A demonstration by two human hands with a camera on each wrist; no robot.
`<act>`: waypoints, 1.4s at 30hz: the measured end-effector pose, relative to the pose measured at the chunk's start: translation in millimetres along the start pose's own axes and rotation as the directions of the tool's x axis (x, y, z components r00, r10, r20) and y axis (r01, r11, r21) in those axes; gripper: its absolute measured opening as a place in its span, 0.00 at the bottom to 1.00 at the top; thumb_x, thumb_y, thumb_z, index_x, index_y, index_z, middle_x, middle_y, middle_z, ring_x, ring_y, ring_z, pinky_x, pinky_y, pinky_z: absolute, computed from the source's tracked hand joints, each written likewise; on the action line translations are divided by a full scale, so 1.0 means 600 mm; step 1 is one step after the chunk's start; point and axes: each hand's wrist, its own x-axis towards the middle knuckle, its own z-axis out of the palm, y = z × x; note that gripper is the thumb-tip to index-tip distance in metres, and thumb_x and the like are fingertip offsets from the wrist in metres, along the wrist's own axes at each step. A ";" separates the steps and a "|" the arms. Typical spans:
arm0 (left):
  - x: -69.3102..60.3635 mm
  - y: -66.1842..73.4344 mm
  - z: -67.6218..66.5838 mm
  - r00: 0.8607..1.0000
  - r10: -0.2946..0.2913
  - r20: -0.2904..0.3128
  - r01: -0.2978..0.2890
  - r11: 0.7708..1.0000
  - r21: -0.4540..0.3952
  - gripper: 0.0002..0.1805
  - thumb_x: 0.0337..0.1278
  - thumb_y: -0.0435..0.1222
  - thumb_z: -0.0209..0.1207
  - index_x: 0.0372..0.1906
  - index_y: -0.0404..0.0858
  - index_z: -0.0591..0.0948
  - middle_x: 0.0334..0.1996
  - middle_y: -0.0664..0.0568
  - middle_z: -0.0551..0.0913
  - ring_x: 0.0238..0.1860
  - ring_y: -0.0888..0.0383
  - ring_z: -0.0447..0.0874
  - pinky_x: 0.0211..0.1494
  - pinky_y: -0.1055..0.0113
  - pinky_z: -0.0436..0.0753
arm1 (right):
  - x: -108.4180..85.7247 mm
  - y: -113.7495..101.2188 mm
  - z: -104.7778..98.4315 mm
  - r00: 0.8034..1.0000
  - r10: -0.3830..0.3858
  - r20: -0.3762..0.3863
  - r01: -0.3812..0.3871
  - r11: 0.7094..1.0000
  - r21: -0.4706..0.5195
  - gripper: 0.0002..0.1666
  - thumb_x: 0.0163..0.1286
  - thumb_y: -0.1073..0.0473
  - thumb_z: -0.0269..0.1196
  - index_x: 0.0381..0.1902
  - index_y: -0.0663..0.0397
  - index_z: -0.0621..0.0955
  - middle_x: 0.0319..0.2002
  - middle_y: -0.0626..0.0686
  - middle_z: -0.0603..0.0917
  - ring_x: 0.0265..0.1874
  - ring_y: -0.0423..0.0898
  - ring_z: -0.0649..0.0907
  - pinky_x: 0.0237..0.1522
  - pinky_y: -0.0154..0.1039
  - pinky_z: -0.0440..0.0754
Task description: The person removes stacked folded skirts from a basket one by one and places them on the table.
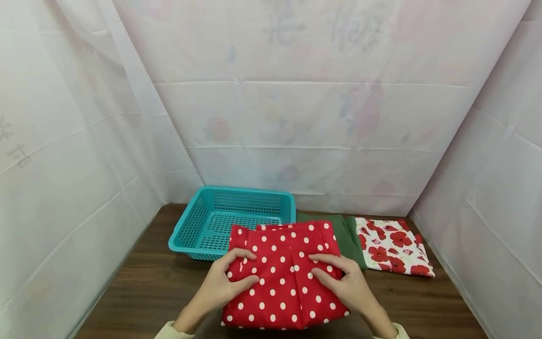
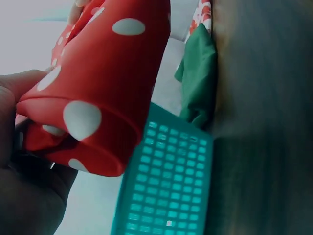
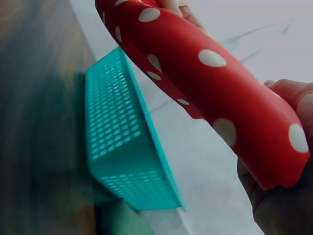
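A folded red cloth with white polka dots [image 1: 277, 296] is held up off the table between both hands. My left hand [image 1: 222, 281] grips its left side, thumb on the near face. On the opposite side my right hand [image 1: 349, 283] pinches the cloth in the same way. Both wrist views show the polka-dot cloth [image 2: 105, 58] as a thick fold raised above table height, with the right palm [image 3: 281, 210] beneath its edge. The fingers behind the fabric are partly hidden.
Behind the cloth stands a turquoise perforated plastic basket [image 1: 182, 241], its front right part covered from view. To its right lie a green cloth [image 1: 353, 242] and a folded white cloth with red flowers [image 1: 394, 247]. White fabric walls [image 1: 317, 117] enclose the brown wooden table [image 1: 152, 282].
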 end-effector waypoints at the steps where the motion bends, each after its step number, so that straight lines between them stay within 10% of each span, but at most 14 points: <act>1: -0.004 -0.002 0.003 1.000 -0.019 0.006 0.019 1.000 -0.003 0.25 0.54 0.36 0.74 0.56 0.48 0.78 0.59 0.41 0.78 0.56 0.44 0.82 0.44 0.61 0.90 | -0.006 0.003 0.000 1.000 0.018 0.006 -0.019 1.000 0.019 0.20 0.69 0.63 0.69 0.58 0.48 0.85 0.56 0.59 0.81 0.49 0.42 0.86 0.39 0.42 0.90; 7: -0.033 -0.017 0.017 0.992 -0.102 0.071 0.100 0.995 0.023 0.24 0.56 0.39 0.74 0.57 0.49 0.79 0.60 0.43 0.77 0.57 0.49 0.82 0.45 0.64 0.90 | -0.043 0.032 0.000 0.988 0.144 0.052 -0.148 0.986 0.082 0.18 0.72 0.63 0.66 0.59 0.55 0.83 0.57 0.65 0.80 0.47 0.42 0.88 0.41 0.42 0.90; 14: -0.057 -0.050 0.031 0.982 -0.053 0.181 0.044 0.997 0.058 0.24 0.59 0.40 0.72 0.60 0.51 0.79 0.61 0.43 0.77 0.59 0.51 0.79 0.47 0.67 0.89 | -0.079 0.068 -0.003 0.941 0.332 0.070 -0.335 0.941 0.045 0.17 0.71 0.58 0.67 0.56 0.56 0.85 0.58 0.62 0.81 0.49 0.40 0.84 0.43 0.38 0.89; 21: -0.063 -0.078 0.036 0.945 -0.179 0.275 0.177 0.984 0.032 0.25 0.60 0.40 0.71 0.62 0.50 0.79 0.62 0.42 0.76 0.60 0.49 0.75 0.47 0.65 0.89 | -0.097 0.093 -0.006 0.904 0.385 0.188 -0.405 0.910 0.083 0.20 0.74 0.54 0.65 0.59 0.56 0.84 0.59 0.64 0.80 0.51 0.47 0.82 0.46 0.38 0.89; 34: -0.045 -0.103 0.031 0.929 -0.320 0.184 0.300 0.945 0.131 0.36 0.51 0.42 0.76 0.67 0.48 0.75 0.62 0.38 0.75 0.60 0.43 0.74 0.46 0.50 0.90 | -0.076 0.118 0.011 0.891 0.427 0.150 -0.428 0.903 -0.029 0.20 0.72 0.49 0.68 0.57 0.49 0.85 0.59 0.61 0.80 0.52 0.51 0.80 0.43 0.38 0.89; 42: -0.029 -0.116 0.026 0.957 -0.250 0.150 0.226 0.961 0.160 0.36 0.55 0.39 0.74 0.69 0.46 0.73 0.63 0.37 0.74 0.59 0.44 0.75 0.45 0.53 0.91 | -0.048 0.132 0.026 0.911 0.392 0.127 -0.401 0.915 0.053 0.22 0.72 0.53 0.67 0.60 0.55 0.83 0.60 0.64 0.80 0.46 0.50 0.86 0.41 0.42 0.91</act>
